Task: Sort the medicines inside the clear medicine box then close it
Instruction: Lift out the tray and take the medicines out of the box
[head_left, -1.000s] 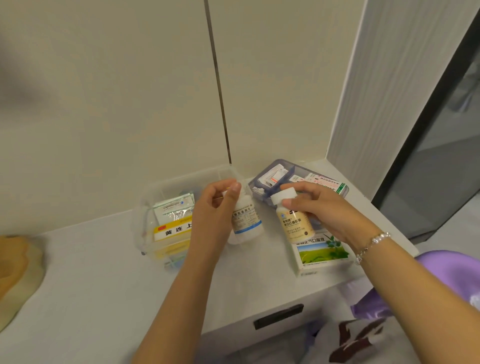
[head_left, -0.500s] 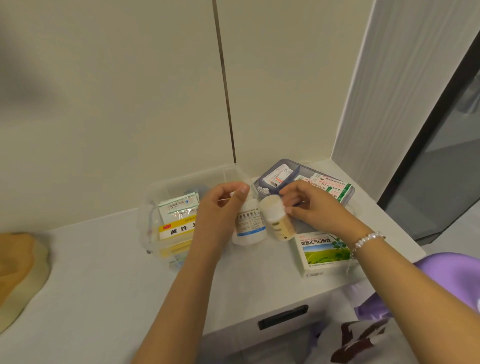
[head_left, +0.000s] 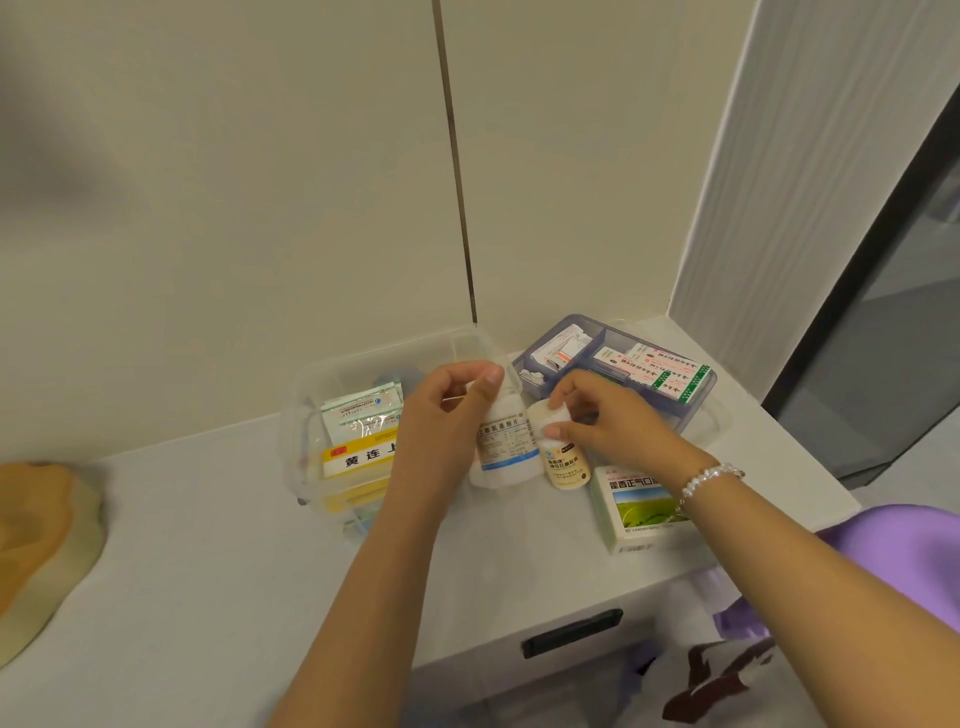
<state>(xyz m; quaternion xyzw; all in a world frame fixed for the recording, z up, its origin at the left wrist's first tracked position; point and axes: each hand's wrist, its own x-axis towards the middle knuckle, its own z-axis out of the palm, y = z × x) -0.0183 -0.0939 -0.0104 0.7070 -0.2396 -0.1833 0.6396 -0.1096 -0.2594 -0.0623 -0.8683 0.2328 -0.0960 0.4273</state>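
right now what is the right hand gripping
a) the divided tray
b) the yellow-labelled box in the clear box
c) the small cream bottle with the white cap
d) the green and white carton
c: the right hand pinches the white cap of the small cream bottle, which stands on the counter beside the white bottle held by the left hand.

Tan cushion (head_left: 36, 540), purple cloth (head_left: 904, 551), black drawer handle (head_left: 571, 633)

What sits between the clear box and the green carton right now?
In the head view, two bottles: a white bottle in the left hand and a cream bottle in the right hand.
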